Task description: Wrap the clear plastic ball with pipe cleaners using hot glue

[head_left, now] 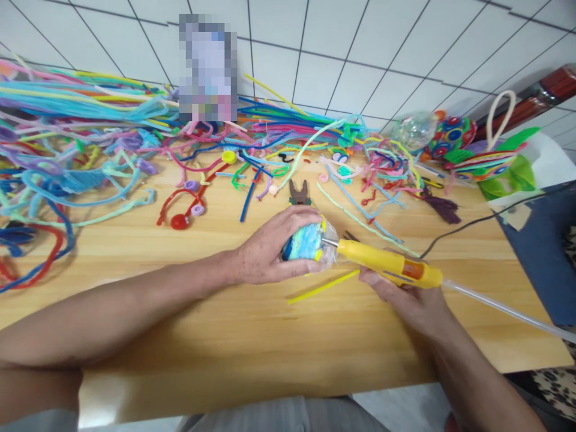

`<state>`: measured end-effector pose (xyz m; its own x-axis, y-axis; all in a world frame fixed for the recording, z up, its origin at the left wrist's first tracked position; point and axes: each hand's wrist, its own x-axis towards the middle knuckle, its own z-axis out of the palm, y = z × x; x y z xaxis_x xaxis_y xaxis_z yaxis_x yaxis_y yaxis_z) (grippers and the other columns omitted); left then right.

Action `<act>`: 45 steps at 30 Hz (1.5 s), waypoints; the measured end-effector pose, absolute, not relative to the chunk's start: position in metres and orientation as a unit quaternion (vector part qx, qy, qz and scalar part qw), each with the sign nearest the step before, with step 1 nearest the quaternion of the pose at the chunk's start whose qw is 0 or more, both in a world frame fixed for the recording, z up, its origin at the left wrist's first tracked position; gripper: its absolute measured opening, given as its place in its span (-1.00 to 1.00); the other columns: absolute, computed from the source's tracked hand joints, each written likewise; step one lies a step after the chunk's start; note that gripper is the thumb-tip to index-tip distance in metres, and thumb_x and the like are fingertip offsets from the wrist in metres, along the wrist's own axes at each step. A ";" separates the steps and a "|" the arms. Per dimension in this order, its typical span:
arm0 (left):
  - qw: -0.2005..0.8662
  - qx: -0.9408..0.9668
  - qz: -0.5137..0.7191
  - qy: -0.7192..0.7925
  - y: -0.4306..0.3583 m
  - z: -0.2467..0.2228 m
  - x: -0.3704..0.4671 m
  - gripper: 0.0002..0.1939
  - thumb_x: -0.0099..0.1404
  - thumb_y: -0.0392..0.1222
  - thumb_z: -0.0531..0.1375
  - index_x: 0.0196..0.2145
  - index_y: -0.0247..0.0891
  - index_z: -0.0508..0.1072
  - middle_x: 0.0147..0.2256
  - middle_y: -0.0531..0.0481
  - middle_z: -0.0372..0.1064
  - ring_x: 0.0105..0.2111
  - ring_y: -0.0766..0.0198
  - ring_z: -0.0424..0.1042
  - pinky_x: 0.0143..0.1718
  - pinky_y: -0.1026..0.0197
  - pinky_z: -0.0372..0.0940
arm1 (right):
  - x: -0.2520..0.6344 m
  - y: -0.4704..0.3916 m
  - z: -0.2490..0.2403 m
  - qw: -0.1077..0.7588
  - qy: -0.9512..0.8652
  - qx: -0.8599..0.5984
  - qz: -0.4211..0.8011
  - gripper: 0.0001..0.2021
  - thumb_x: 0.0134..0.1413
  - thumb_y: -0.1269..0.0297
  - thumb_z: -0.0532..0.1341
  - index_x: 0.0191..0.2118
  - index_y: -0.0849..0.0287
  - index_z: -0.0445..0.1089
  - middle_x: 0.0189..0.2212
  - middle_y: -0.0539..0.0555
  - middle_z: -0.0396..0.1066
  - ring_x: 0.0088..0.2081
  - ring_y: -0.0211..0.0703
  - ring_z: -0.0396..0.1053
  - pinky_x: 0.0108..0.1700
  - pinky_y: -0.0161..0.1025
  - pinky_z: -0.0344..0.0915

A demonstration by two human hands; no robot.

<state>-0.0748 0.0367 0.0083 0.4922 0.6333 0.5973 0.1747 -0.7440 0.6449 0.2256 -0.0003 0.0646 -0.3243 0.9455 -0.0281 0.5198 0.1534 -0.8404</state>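
Observation:
My left hand point(281, 249) is closed around a small round craft piece point(303, 243), wrapped in blue and green fuzzy strands with yellow bits and a clear plastic part at its right end. In my right hand point(405, 297) is a yellow hot glue gun point(382, 261), with a clear glue stick point(504, 309) jutting from its back. The metal nozzle touches or nearly touches the piece's right side; I cannot tell which. Just beyond my left hand lie pliers point(299, 192), jaws pointing away, their handles hidden. Under the glue gun is a yellow strip point(321, 288).
Tangled pipe cleaners point(85, 174) cover the table's left and back. A red pipe cleaner piece with buttons point(179, 221) lies left of centre. At the back right stand a clear ball point(414, 129) and a colourful dotted ball point(450, 135). A black cord point(477, 225) runs along the right.

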 end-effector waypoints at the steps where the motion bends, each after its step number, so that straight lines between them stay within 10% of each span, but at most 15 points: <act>1: 0.259 0.823 0.441 0.245 0.037 0.008 -0.075 -0.24 0.39 0.11 0.36 0.39 -0.17 0.20 0.23 -0.35 0.38 0.30 -0.15 0.36 0.29 -0.28 0.36 | 0.226 -0.001 0.064 0.269 -0.709 -0.515 0.398 -0.73 0.26 -0.02 0.36 -0.34 0.05 0.48 -0.54 -0.01 0.40 -0.55 -0.19 0.30 -0.57 -0.25 0.29; 45: 0.266 0.817 0.442 0.258 0.037 0.008 -0.076 -0.24 0.38 0.12 0.37 0.38 -0.17 0.22 0.22 -0.35 0.38 0.29 -0.14 0.37 0.29 -0.27 0.36 | 0.215 -0.003 0.071 0.265 -0.677 -0.512 0.458 -0.68 0.25 -0.08 0.35 -0.36 0.06 0.49 -0.66 -0.10 0.26 -0.64 -0.27 0.19 -0.61 -0.29 0.24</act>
